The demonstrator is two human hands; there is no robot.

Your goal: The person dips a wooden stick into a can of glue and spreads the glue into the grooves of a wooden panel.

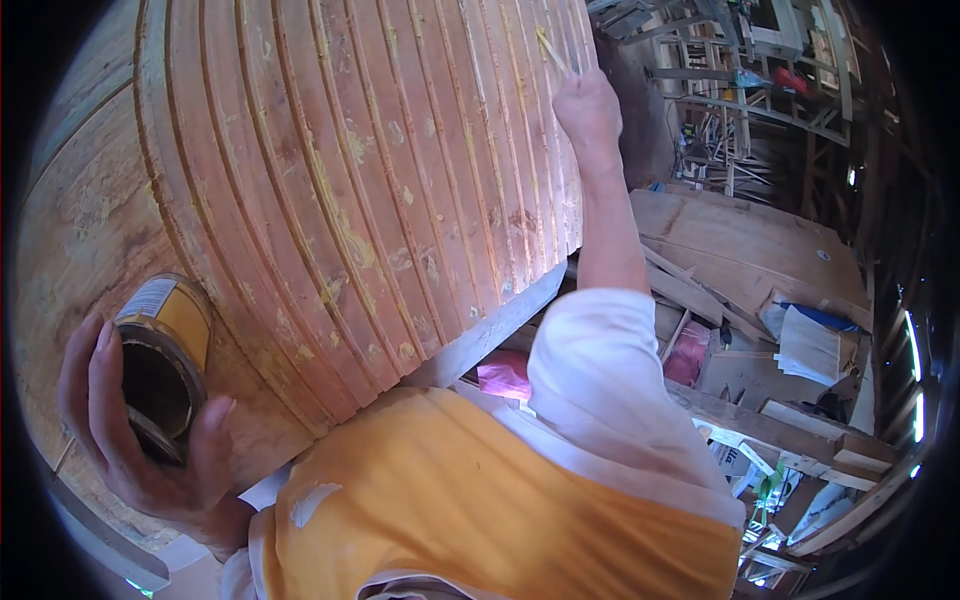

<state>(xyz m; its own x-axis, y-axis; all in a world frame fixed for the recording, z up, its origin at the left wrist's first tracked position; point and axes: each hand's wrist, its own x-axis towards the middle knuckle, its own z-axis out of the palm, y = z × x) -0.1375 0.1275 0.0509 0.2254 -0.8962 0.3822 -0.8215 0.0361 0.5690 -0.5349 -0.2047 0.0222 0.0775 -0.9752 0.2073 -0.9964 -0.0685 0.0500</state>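
Head-worn view, forward and down.

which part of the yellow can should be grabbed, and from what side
Probably the round wall of the yellow can, just behind the open rim, coming from the wearer's left: its mouth tips toward the wearer, and the curved wall lets the left grip span it, fingers opposite thumb.

Cluttered workshop: brown sheet (750, 245), scrap wood (735, 175) behind, bright light slits (914, 345) at right edge.
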